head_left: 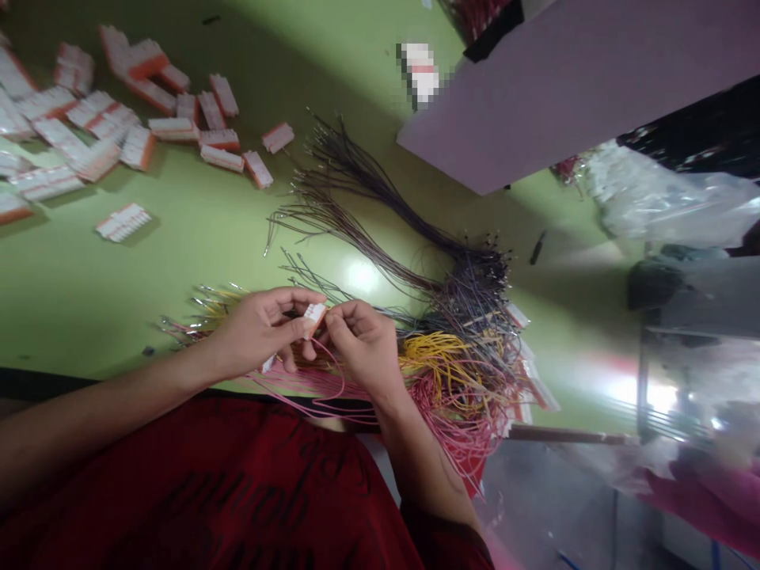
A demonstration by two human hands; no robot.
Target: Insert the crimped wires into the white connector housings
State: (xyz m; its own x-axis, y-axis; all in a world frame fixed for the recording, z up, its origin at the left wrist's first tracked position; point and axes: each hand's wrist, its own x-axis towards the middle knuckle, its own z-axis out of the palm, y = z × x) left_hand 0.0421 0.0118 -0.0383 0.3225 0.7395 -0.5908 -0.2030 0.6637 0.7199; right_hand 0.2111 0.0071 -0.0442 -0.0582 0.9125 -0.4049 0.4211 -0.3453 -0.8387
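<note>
White multi-way connector housing (314, 318), orange along one side, row of slots on the end. Clamped between left hand (258, 328) thumb and fingers, just ahead of the palm. Right hand (363, 342): thumb and index together at the housing's orange side; can't tell exactly what's pinched. Pink wire (343, 378) loops below, between the hands. Yellow wires (436, 356) just right of right hand, dark wires (380, 186) fanned beyond both. Loose housings (98, 119) heaped beyond left hand, far left. Glossy green tabletop (195, 229); mauve panel (534, 95) and clear plastic bag (670, 198) well right of right hand.
</note>
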